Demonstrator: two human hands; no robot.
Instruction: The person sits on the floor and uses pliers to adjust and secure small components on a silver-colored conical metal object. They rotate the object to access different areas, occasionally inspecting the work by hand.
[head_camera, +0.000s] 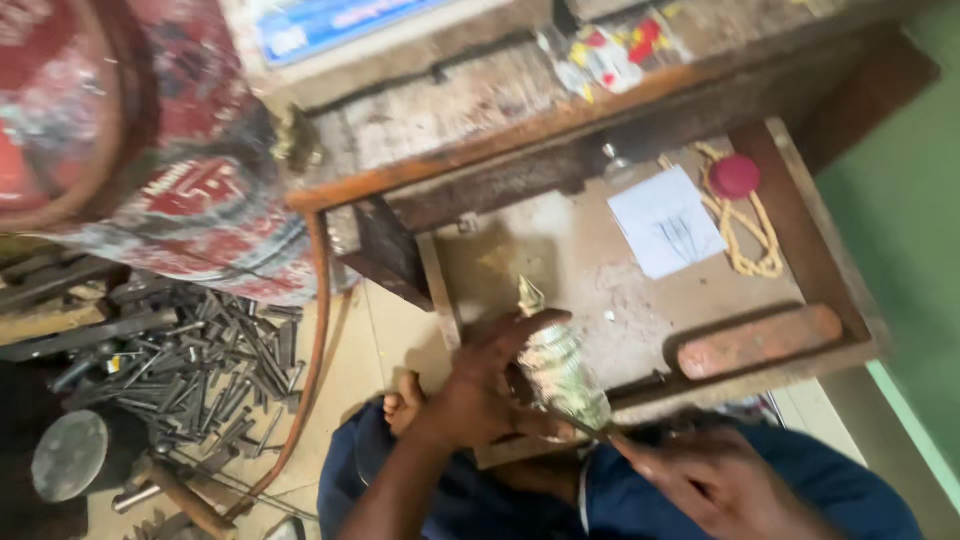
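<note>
A worn wooden table (520, 130) with a rust-orange front edge stands against a green wall (900, 220), above a pale floor strewn with dark metal scraps (220, 370). Its open drawer (600, 260) holds a white paper sheet (665, 220), a red round cap (735, 176) on a coil of yellow cord (750, 245), and a reddish bar (760, 340). Over the drawer's front edge, the left hand (480, 385) is clamped around a silvery ribbed metal piece (560, 365), while the right hand (715, 480), fingers curled together, pinches a thin tool (590, 428) touching its lower end.
</note>
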